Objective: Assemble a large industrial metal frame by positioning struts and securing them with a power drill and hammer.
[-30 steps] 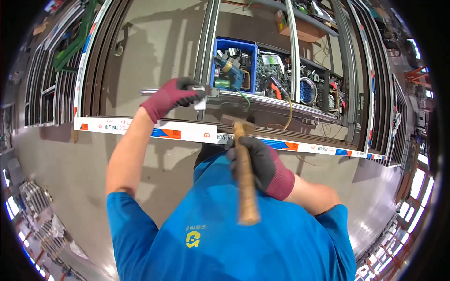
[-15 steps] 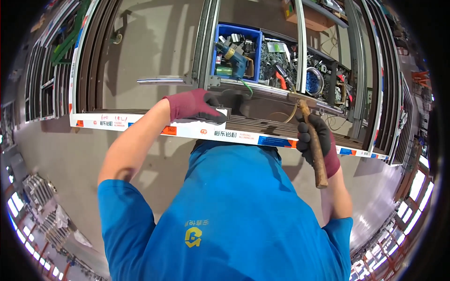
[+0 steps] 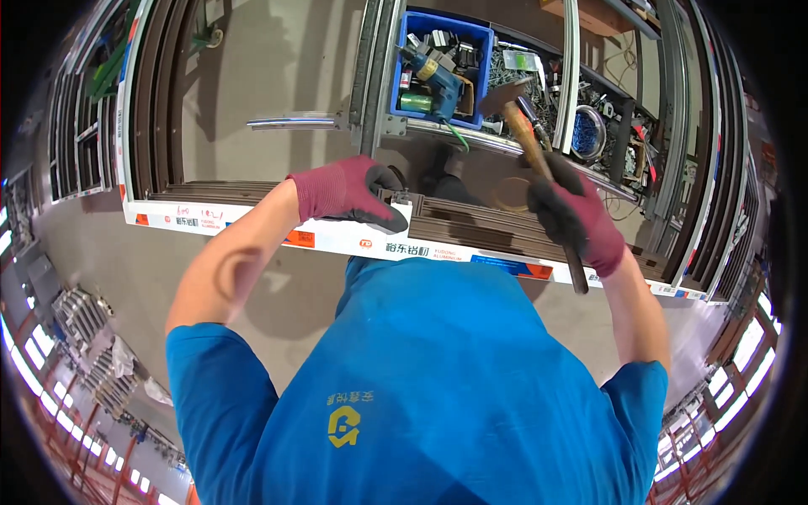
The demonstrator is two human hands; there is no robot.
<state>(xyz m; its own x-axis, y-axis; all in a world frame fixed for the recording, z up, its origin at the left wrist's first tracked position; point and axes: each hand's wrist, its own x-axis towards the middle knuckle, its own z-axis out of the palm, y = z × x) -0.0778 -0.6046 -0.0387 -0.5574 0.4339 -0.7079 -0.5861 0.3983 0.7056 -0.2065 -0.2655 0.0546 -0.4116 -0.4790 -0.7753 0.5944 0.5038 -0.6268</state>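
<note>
My left hand [image 3: 353, 195], in a maroon glove with dark grey fingers, rests on the near bar of the frame. Its thumb and fingers curl around a small pale piece [image 3: 402, 212] at the bar's top edge; the fingers partly hide what they grip. Brown metal profiles [image 3: 497, 220] with a white-film front face [image 3: 337, 239] make up this near bar. My right hand [image 3: 574, 215], gloved alike, is closed around the wooden handle of a hammer [image 3: 523, 135]. The hammer is raised above the bar, its dark head pointing away from me over the parts shelf.
Beyond the bar, a blue crate [image 3: 486, 67] holds a power drill [image 3: 438, 80] and metal parts. Loose screws [image 3: 539, 80] and a round bowl [image 3: 589, 135] lie to its right. A metal rail [image 3: 290, 124] juts leftward. Stacked profiles [image 3: 151, 109] stand along the left side.
The right hand has moved up and slightly right, and the hammer head now shows over the parts shelf. The left hand stays nearly in place. The whole view has shifted a little.
</note>
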